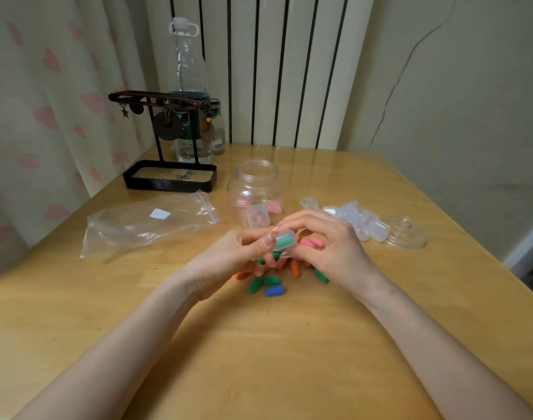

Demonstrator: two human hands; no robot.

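Both hands meet above the middle of the bench, and between them is a small clear case with a green earplug inside it. The left hand pinches the left end of the case with thumb and curled fingers. The right hand grips the other end, its fingers bent over the top and its thumb beneath. The case is held clear of the bench, lying roughly level from nine to three o'clock. Just under the hands, toward six o'clock, lies a loose heap of earplugs in green, orange, pink and one blue, some hidden by the fingers. At twelve o'clock from the hands an open jar stands upright, with a few cases holding pink earplugs at its bottom. At two o'clock sits a cluster of empty cases, touching one another. Just beside them, at three o'clock, a glass lid rests on the bench with its knob up. At ten o'clock a clear zip bag lies flat with a white label on it. Behind it, at eleven o'clock near the far edge of the bench, stands a black jewellery stand with trinkets hanging from its bar. A tall clear bottle rises just behind the stand.
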